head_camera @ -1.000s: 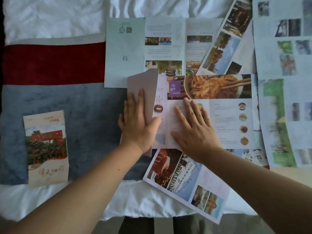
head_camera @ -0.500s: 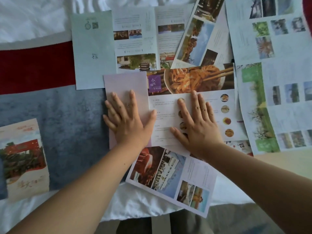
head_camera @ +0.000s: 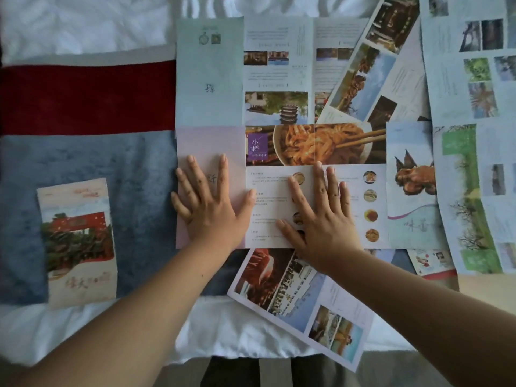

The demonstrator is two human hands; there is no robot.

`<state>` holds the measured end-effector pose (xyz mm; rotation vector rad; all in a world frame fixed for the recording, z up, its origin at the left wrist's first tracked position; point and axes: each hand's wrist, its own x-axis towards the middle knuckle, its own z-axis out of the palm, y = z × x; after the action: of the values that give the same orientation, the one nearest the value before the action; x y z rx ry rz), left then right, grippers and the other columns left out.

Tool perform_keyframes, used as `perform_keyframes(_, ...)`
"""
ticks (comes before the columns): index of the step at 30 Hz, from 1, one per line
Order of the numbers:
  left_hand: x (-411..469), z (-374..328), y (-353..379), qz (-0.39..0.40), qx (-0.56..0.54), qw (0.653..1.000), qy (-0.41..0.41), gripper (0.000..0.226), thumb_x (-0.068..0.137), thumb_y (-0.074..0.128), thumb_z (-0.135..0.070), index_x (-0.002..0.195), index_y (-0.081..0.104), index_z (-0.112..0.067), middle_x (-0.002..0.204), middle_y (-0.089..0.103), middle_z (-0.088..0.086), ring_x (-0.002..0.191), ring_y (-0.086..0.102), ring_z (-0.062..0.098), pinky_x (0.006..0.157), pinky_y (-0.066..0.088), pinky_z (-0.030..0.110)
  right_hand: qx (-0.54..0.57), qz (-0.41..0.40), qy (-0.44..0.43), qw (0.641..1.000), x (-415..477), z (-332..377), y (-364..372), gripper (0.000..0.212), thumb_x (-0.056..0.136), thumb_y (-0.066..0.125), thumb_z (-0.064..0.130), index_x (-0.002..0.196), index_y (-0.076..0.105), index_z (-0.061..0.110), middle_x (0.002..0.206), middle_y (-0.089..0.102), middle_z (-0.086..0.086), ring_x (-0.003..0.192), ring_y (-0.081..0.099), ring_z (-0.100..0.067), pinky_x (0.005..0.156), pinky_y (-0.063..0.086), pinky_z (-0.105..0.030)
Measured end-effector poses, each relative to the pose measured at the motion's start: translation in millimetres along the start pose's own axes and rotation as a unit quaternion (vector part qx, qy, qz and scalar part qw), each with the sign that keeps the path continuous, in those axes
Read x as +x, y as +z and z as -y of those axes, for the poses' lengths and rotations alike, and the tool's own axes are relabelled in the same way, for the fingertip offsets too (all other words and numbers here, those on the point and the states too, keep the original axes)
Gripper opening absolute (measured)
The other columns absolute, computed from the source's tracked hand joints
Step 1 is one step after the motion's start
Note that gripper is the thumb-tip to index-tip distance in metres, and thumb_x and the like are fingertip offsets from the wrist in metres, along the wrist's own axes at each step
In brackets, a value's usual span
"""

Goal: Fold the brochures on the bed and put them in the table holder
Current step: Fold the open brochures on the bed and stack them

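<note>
Food brochure (head_camera: 349, 152): lies opened flat on the bed, noodle bowl and chopsticks printed across its upper band, a column of small round dish photos on the white text panel below, a pale pink panel (head_camera: 206, 143) at its left end. Left hand (head_camera: 208, 206): palm down, fingers spread flat on the pink panel, thumb reaching to the crease beside the white panel; grasps nothing, only presses. Right hand (head_camera: 321, 219): palm down, fingers spread flat on the white text panel, likewise pressing and holding nothing. Folded brochure (head_camera: 76, 243): lies apart to the left on the blue blanket (head_camera: 97, 163), red gate picture on its cover. Pale green brochure (head_camera: 209, 76): open, just above the food brochure, its lower edge meeting the pink panel. Building brochure (head_camera: 301, 300): lies tilted under the food brochure's lower edge, reaching over the white sheet (head_camera: 83, 26) toward the bed's near edge. Further open sheets (head_camera: 474, 79): overlapped at the right, printed with small landscape photos. Red band (head_camera: 86, 96): runs across the blanket above the blue part. Table holder: not in view.
</note>
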<state>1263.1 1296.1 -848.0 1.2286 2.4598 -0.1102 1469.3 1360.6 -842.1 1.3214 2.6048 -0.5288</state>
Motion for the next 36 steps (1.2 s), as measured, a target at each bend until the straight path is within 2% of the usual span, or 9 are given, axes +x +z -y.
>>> perform_keyframes(6, 1.0, 65.1, -10.2, -0.025, 0.01, 0.999, -0.02, 0.086, 0.093, 0.025, -0.076, 0.159, -0.016, -0.039, 0.165, -0.028, 0.016, 0.153, -0.019, 0.042, 0.12, -0.002, 0.065, 0.012, 0.046, -0.061, 0.997, 13.8, 51.9, 6.2, 0.077, 0.099, 0.011, 0.074, 0.161, -0.015, 0.036, 0.164, -0.034, -0.013, 0.151, -0.033, -0.03, 0.124, -0.008, -0.05)
perform_keyframes(10, -2.2, 101.7, -14.2, -0.033, 0.007, 0.999, -0.043, 0.086, 0.093, 0.028, -0.075, 0.159, -0.015, -0.041, 0.166, -0.028, 0.016, 0.154, -0.017, 0.042, 0.12, -0.001, 0.065, -0.002, 0.054, -0.105, 0.993, 19.6, 71.1, 7.6, 0.07, 0.102, 0.015, 0.069, 0.16, -0.012, 0.041, 0.166, -0.031, -0.011, 0.151, -0.032, -0.029, 0.123, -0.007, -0.049)
perform_keyframes(13, -6.7, 125.3, -15.3, -0.026, 0.003, 0.998, -0.064, 0.085, 0.094, 0.029, -0.073, 0.159, -0.016, -0.041, 0.166, -0.027, 0.015, 0.154, -0.019, 0.041, 0.12, -0.001, 0.066, -0.012, 0.036, -0.1, 0.994, 21.5, 75.0, 9.3, 0.07, 0.103, 0.019, 0.069, 0.161, -0.01, 0.042, 0.167, -0.026, -0.012, 0.154, -0.026, -0.03, 0.124, -0.003, -0.05)
perform_keyframes(17, -11.1, 148.1, -17.8, -0.029, -0.007, 0.996, -0.078, 0.084, 0.095, 0.029, -0.072, 0.16, -0.013, -0.04, 0.167, -0.025, 0.016, 0.154, -0.017, 0.041, 0.121, 0.001, 0.065, -0.023, 0.018, -0.075, 0.997, 22.6, 70.9, 9.9, 0.074, 0.101, 0.015, 0.071, 0.163, -0.004, 0.036, 0.169, -0.021, -0.011, 0.155, -0.022, -0.028, 0.126, 0.002, -0.05)
perform_keyframes(21, -11.1, 151.6, -16.5, -0.039, -0.025, 0.996, -0.071, 0.082, 0.093, 0.023, -0.076, 0.159, -0.012, -0.043, 0.167, -0.023, 0.016, 0.155, -0.014, 0.039, 0.121, 0.002, 0.064, -0.046, -0.002, -0.061, 0.997, 19.8, 65.3, 11.8, 0.076, 0.1, 0.018, 0.073, 0.164, 0.0, 0.035, 0.17, -0.018, -0.014, 0.156, -0.017, -0.03, 0.127, 0.005, -0.051)
perform_keyframes(24, -10.7, 149.7, -14.6, -0.043, -0.038, 0.995, -0.075, 0.091, 0.085, 0.022, -0.085, 0.158, -0.014, -0.044, 0.168, -0.023, 0.015, 0.155, -0.013, 0.039, 0.12, 0.001, 0.064, -0.053, -0.013, -0.023, 0.998, 17.7, 62.8, 14.0, 0.084, 0.097, 0.021, 0.078, 0.163, -0.005, 0.034, 0.169, -0.018, -0.017, 0.156, -0.017, -0.031, 0.127, 0.001, -0.05)
perform_keyframes(27, -11.1, 146.7, -15.9, -0.05, -0.06, 0.995, -0.067, 0.095, 0.082, 0.023, -0.09, 0.159, -0.01, -0.046, 0.169, -0.017, 0.013, 0.156, -0.01, 0.039, 0.119, 0.002, 0.066, -0.053, -0.015, -0.019, 0.998, 17.0, 61.4, 15.8, 0.086, 0.096, 0.021, 0.079, 0.163, -0.006, 0.034, 0.169, -0.016, -0.017, 0.156, -0.016, -0.03, 0.127, 0.003, -0.051)
perform_keyframes(32, -16.5, 136.0, -28.9, -0.094, -0.132, 0.984, -0.066, 0.095, 0.083, 0.033, -0.085, 0.162, 0.01, -0.038, 0.172, 0.005, 0.007, 0.157, 0.007, 0.033, 0.12, 0.013, 0.065, -0.037, -0.009, -0.032, 0.999, 17.8, 59.5, 13.4, 0.084, 0.096, 0.02, 0.079, 0.163, -0.007, 0.035, 0.169, -0.016, -0.016, 0.156, -0.017, -0.029, 0.128, 0.002, -0.049)
perform_keyframes(36, -23.7, 113.3, -40.3, -0.11, -0.191, 0.975, -0.007, 0.094, 0.083, 0.042, -0.077, 0.162, 0.021, -0.031, 0.17, 0.015, 0.008, 0.156, 0.015, 0.03, 0.121, 0.021, 0.06, -0.043, 0.0, -0.039, 0.998, 17.2, 57.7, 10.9, 0.083, 0.097, 0.018, 0.077, 0.163, -0.009, 0.034, 0.169, -0.02, -0.014, 0.156, -0.018, -0.029, 0.128, 0.002, -0.049)
